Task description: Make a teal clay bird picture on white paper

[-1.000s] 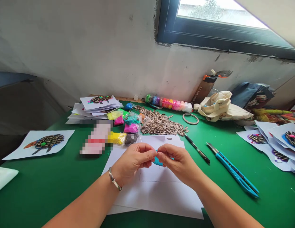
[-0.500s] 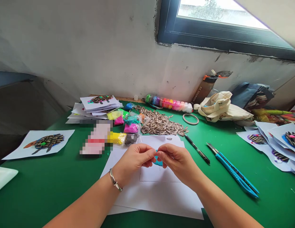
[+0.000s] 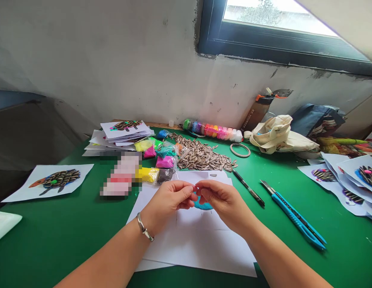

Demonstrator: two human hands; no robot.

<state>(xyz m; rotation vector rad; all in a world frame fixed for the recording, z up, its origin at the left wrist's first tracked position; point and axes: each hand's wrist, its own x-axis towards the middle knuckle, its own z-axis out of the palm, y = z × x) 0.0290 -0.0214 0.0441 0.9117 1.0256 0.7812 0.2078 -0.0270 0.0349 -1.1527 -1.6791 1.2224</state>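
Note:
My left hand (image 3: pixel 174 197), with a silver bracelet at its wrist, is raised over the white paper (image 3: pixel 200 254). Its thumb and fingers are pressed together. Close against it, fingertips almost touching, my right hand (image 3: pixel 224 200) is pinched in the same way. Whatever sits between the fingertips is too small or hidden to make out. Below and behind the fingers a flat blue patch (image 3: pixel 203 205), which looks like modelling clay, lies on the paper. Short drawn lines show beneath it. A single sunflower seed (image 3: pixel 213 175) lies at the paper's top edge.
Behind the paper spreads a heap of sunflower seeds (image 3: pixel 203 154), with bagged coloured clay (image 3: pixel 165 162) to its left. A black pen (image 3: pixel 248 188) and a blue utility knife (image 3: pixel 293 216), blade out, lie at right. Finished seed pictures (image 3: pixel 61 180) lie at both sides.
My hands have shifted slightly, and more of the blue patch shows beneath the fingers. Both hands remain pinched close together.

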